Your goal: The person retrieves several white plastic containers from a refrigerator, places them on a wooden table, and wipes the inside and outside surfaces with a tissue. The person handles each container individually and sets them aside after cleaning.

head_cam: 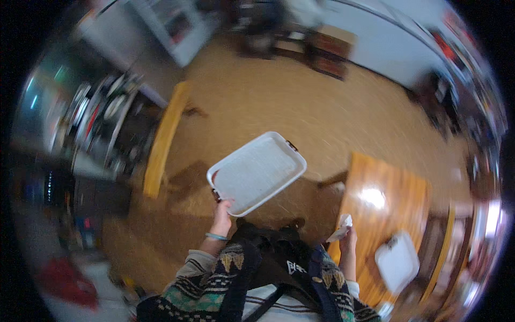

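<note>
My left hand (223,214) grips the near corner of a white rectangular tray (257,173) with dark handles, held out over the brown floor. A bluish band circles that wrist. In my right hand (348,237) is a crumpled white tissue or cloth (344,226), beside the edge of a glossy wooden table (386,209). A second white tray (397,263) with a dark handle lies on this table, right of my right hand.
A long yellow wooden bench (167,141) stands at the left, beside a shelf (120,124) stacked with dishes. Brown boxes (332,50) sit by the far wall. A red cloth or bag (68,281) is at lower left. Much of the rim is blurred.
</note>
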A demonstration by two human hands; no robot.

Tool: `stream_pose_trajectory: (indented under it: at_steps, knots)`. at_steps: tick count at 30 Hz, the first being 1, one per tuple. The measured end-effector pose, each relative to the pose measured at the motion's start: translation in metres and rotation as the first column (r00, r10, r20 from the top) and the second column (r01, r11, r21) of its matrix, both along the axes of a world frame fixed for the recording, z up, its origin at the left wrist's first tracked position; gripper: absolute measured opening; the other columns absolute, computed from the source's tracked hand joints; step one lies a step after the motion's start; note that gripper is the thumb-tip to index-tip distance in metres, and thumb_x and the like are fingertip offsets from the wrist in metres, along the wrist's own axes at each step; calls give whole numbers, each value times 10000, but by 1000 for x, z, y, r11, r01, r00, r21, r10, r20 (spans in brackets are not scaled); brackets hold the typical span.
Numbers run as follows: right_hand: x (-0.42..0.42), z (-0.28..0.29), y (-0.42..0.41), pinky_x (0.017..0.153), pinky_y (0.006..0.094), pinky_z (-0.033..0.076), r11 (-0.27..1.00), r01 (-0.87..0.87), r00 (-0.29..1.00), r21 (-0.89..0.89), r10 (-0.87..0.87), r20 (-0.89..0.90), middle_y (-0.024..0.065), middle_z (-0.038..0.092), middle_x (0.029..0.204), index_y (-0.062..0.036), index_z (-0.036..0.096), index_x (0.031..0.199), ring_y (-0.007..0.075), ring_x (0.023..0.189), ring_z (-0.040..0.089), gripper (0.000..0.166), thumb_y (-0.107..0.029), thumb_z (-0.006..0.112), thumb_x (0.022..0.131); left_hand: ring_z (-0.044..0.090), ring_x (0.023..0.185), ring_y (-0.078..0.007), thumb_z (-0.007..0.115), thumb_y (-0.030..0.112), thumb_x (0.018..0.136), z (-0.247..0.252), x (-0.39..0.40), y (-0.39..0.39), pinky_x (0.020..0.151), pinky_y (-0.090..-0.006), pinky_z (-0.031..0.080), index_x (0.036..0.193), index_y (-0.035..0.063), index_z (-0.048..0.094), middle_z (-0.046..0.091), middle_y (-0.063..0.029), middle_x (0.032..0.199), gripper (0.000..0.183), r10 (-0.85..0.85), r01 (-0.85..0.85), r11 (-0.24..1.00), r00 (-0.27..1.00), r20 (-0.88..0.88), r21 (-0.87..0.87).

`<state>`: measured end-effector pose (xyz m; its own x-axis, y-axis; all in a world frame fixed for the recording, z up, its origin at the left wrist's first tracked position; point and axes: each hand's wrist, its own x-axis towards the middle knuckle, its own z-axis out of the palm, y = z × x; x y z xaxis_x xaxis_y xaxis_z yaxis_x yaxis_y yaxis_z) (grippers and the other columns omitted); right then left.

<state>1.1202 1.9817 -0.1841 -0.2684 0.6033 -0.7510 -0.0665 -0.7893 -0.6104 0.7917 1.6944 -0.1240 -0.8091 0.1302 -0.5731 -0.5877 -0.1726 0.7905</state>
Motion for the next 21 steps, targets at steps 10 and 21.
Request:
stream_pose_trajectory:
  at_steps: [10,21]
  knots:
    - [-350,26,-135,542,252,424,510,-809,555,291,826,95,19,549,708,-42,539,862,120,628,520,143,-176,539,812,503,881,-183,468,29,677,-6,29,-233,748,-305,427,1031,14,468,517,-66,967,354,597,-592,756,799,79,279]
    - [-541,69,-564,491,225,386,-222,-847,-236,483,971,33,21,544,851,-77,446,1117,110,629,487,403,-255,558,772,468,1006,-196,541,77,716,28,-47,-439,835,-339,401,1166,29,374,484,-66,1094,482,832,-785,555,523,-186,276]
